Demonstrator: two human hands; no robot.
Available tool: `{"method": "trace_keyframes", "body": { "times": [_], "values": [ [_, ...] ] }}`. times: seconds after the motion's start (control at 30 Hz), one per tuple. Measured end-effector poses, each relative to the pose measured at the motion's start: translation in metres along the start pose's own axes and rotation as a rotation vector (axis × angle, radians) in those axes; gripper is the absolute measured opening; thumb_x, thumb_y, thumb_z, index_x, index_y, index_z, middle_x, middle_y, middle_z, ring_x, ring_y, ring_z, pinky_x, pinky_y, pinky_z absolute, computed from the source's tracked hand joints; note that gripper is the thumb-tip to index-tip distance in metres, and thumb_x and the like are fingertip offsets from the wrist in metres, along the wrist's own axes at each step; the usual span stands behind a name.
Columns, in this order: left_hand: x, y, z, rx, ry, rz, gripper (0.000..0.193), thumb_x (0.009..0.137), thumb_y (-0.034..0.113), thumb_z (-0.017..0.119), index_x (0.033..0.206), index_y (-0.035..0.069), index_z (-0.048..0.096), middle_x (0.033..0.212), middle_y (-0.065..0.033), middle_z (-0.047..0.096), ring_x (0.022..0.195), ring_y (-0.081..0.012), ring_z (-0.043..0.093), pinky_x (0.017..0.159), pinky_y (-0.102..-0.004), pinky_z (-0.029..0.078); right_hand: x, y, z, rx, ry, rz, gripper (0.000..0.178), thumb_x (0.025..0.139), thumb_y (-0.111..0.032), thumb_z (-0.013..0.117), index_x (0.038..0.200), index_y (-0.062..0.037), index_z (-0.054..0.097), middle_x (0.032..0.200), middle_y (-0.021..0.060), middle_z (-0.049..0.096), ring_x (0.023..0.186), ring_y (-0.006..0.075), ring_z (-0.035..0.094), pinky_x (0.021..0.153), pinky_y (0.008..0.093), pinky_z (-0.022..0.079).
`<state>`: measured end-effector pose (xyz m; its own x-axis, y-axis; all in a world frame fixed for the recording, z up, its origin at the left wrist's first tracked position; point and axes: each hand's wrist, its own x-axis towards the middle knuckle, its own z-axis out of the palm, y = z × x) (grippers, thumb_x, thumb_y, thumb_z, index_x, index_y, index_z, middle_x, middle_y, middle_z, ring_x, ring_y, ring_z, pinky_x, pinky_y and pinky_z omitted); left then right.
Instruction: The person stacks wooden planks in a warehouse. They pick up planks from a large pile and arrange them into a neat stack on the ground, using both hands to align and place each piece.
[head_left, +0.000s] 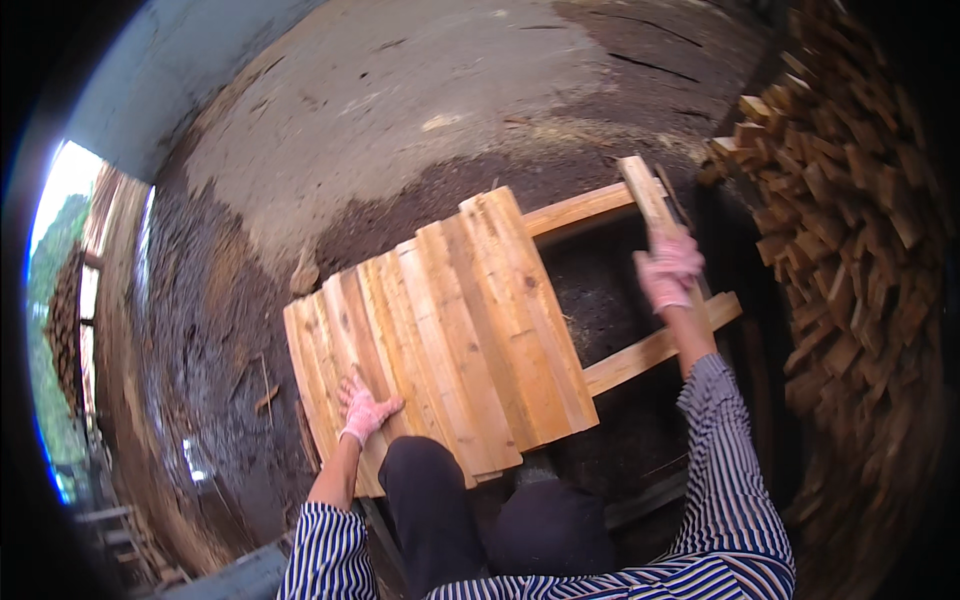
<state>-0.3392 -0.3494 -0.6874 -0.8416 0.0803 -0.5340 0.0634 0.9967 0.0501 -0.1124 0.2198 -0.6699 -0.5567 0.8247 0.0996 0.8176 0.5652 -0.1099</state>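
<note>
Our left grip (365, 408) spreads flat on the side-by-side planks (450, 330); our right grip (670, 268), closed round a board (644, 192), sits above two rails (640, 357); beyond both lies the patchy floor (400, 110), and rightward rises a woodpile (840, 220)

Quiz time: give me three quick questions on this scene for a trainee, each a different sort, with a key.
1. True or false: the left hand is clenched into a fist.
2. The sleeves are: A) plain; B) striped; C) checked.
3. Fill the gap: the right hand has its grip on a ____.

Key: 1. False, its fingers are spread. 2. B. 3. Plank.
</note>
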Motion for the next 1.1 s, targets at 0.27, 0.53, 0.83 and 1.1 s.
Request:
{"method": "trace_keyframes", "body": {
  "times": [0.27, 0.53, 0.83, 1.1],
  "values": [
    [0.007, 0.014, -0.021, -0.125, 0.0, 0.2, 0.144, 0.061, 0.059, 0.087, 0.159, -0.004, 0.003, 0.164, -0.032, 0.009, 0.153, -0.0457, 0.004, 0.124, -0.0521, 0.012, -0.042, -0.054, 0.03, 0.243, -0.264, -0.03, 0.077, 0.089, -0.057, 0.061, 0.156, -0.028, 0.037, 0.122, 0.0225, 0.055, 0.114, 0.0407, 0.059, 0.093, 0.0505, 0.05],
    [-0.015, 0.059, -0.044, 0.175, -0.073, 0.144, 0.141, 0.071, 0.085, 0.066, 0.16, -0.003, 0.001, 0.163, -0.0354, 0.006, 0.153, -0.043, 0.011, 0.123, -0.0567, 0.006, -0.075, -0.113, -0.002, 0.508, -0.567, -0.086, 0.077, 0.091, -0.053, 0.058, 0.157, -0.0229, 0.033, 0.134, 0.0269, 0.047, 0.124, 0.0447, 0.049, 0.102, 0.054, 0.043],
    [-0.019, 0.09, -0.092, 0.2, -0.073, 0.318, 0.117, 0.081, 0.071, 0.069, 0.156, -0.006, 0.023, 0.16, -0.0331, 0.026, 0.148, -0.0434, 0.027, 0.121, -0.0519, 0.021, -0.07, -0.153, -0.027, 0.21, -0.678, -0.063, 0.074, 0.095, -0.056, 0.053, 0.16, -0.0286, 0.03, 0.139, 0.025, 0.043, 0.126, 0.041, 0.048, 0.102, 0.0559, 0.039],
    [-0.088, 0.203, -0.213, 0.083, -0.165, 0.709, 0.11, 0.083, 0.067, 0.069, 0.154, -0.007, 0.028, 0.158, -0.0318, 0.03, 0.146, -0.0424, 0.031, 0.12, -0.0507, 0.024, -0.048, -0.27, -0.188, 0.525, -0.487, 0.059, 0.066, 0.092, -0.045, 0.056, 0.145, -0.0068, 0.046, 0.14, 0.022, 0.047, 0.135, 0.0399, 0.041, 0.109, 0.0604, 0.032]
  ]
}}
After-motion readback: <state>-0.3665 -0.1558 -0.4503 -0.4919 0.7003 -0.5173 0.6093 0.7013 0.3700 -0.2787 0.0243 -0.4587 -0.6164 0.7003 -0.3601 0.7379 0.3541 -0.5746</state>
